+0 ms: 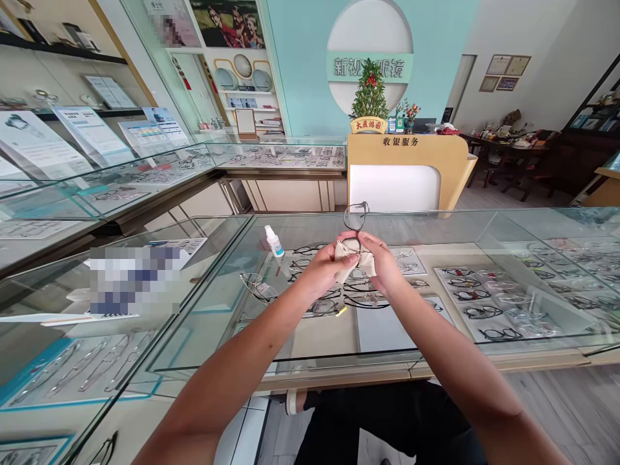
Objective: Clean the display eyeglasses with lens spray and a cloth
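A pair of dark-rimmed eyeglasses (356,217) is held up over the glass counter, one lens standing free above my fingers. Around the lower lens, my left hand (325,263) pinches a cream cleaning cloth (343,250). My right hand (380,256) is closed on the eyeglasses from the other side, with part of the cloth under its fingers. The hands and cloth hide much of the frame. To the left, a small white spray bottle (274,243) with a blue label stands on the glass top. Another pair of glasses (258,288) lies nearer, left of my forearm.
Under the glass counter top (310,352) lie several rows of eyeglasses, including a tray (484,303) to the right. Blurred papers (194,247) rest on the left counter. Beyond stands a wooden cashier desk (455,161) with a plant (369,93).
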Demonstrator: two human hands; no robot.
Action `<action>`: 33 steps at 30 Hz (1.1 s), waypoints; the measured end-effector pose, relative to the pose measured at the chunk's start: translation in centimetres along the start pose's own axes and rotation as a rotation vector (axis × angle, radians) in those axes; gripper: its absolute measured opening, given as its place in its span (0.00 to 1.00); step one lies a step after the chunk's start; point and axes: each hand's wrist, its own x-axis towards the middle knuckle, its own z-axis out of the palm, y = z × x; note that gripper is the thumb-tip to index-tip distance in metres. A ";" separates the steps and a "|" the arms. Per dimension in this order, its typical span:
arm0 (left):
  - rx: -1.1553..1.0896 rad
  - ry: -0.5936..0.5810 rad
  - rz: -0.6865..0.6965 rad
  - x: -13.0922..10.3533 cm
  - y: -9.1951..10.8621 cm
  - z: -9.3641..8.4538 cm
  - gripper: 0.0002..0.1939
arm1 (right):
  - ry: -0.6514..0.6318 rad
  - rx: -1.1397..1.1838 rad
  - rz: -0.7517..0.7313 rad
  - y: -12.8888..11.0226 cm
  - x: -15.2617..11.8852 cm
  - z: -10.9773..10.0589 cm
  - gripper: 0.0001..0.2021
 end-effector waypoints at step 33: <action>0.397 0.293 0.375 -1.0 -0.7 1.5 0.36 | -0.150 -0.051 -0.072 1.1 -0.7 0.9 0.18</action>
